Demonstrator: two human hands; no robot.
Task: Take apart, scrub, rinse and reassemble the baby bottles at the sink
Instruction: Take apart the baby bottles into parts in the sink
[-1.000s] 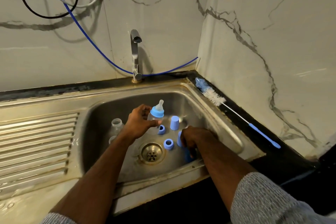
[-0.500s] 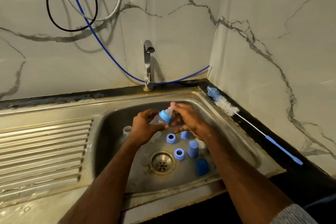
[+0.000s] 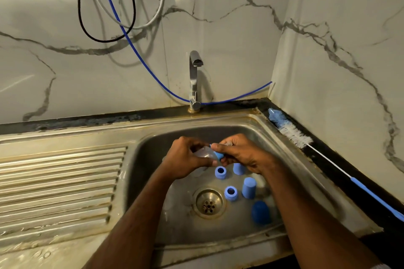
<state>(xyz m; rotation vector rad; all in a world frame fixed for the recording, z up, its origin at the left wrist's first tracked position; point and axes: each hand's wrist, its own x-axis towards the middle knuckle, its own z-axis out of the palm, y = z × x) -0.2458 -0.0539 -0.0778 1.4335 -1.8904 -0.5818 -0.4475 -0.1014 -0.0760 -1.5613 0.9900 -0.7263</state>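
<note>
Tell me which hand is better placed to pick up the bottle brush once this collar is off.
Probably the right hand: the bottle brush lies on the sink's right ledge, on that hand's side. The left hand grips the clear bottle and could keep holding it for scrubbing.

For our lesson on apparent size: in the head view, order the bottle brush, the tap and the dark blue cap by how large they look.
1. bottle brush
2. tap
3. dark blue cap; it lies nearer the camera, yet looks smallest.
</note>
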